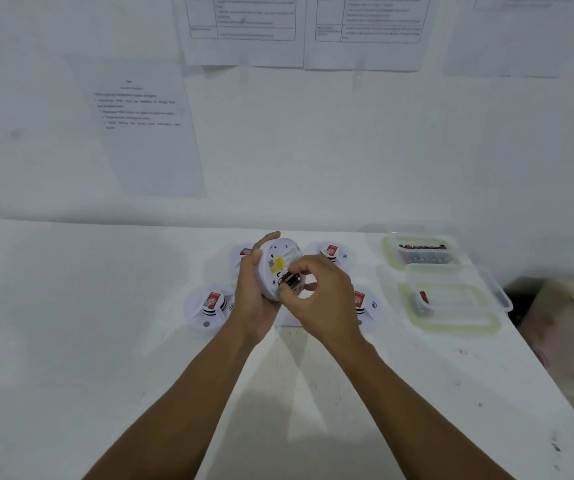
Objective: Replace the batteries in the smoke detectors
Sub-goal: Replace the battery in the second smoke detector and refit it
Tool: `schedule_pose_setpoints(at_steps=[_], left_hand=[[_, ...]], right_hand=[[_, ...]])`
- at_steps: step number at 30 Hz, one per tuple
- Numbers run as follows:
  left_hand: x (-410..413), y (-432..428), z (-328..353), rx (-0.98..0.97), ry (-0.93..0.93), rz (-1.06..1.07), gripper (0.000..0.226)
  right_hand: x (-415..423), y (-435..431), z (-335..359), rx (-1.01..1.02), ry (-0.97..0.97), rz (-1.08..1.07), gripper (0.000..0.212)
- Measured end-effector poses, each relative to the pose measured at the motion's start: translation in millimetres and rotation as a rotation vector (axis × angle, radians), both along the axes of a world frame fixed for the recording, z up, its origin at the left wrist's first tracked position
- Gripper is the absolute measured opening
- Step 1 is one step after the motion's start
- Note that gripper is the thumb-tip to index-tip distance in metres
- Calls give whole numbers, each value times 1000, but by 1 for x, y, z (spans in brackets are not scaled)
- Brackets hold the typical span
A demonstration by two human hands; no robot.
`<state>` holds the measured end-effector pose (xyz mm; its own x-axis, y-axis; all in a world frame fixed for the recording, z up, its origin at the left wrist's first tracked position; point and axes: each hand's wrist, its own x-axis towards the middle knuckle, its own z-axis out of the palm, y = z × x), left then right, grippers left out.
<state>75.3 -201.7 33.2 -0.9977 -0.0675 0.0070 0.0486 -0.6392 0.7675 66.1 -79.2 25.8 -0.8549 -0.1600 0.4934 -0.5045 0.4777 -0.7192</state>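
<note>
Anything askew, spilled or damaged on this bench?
Nothing stands out. The left hand holds a detector back-up while the right hand works at its batteries. Four other detectors sit upright around it, and both tubs hold their batteries.

- Smoke detector, held (280,263): round, white, at frame centre, lifted off the table and tilted with its back toward the camera; yellow label and printed white label visible on the back.
- Battery (289,279): dark with red marking, sitting at the open compartment in the lower part of that back.
- Smoke detectors on table, four: upper left (242,254), upper right (332,253), lower left (209,304), lower right (365,303); white, each with a red tag.
- Far container (422,253), right of frame: clear tub holding many batteries.
- Near container (451,303): clear tub with a few batteries (421,301) at its left end.
</note>
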Motion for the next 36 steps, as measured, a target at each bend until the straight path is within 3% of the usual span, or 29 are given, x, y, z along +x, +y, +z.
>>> schedule_pose_setpoints(at_steps=[9,13,24,27,34,36], left_hand=[[-8,-9,0,-26,1,-54,37],[-12,-7,-2,-13,-18,-84,37],[-21,50,2,8,14,-73,36],[-25,67,-2,19,-9,-62,38],[-40,104,-11,195,-104,-117,45],[-45,119,-14,200,-94,-141,41]], right_hand=[[-1,-15,2,-6,-13,-145,21],[-2,-4,0,6,28,-82,21],[-9,40,3,31,56,-164,21],[-11,61,0,45,41,-123,20],[-24,122,-1,240,255,50,21],[-32,145,10,187,248,70,14]])
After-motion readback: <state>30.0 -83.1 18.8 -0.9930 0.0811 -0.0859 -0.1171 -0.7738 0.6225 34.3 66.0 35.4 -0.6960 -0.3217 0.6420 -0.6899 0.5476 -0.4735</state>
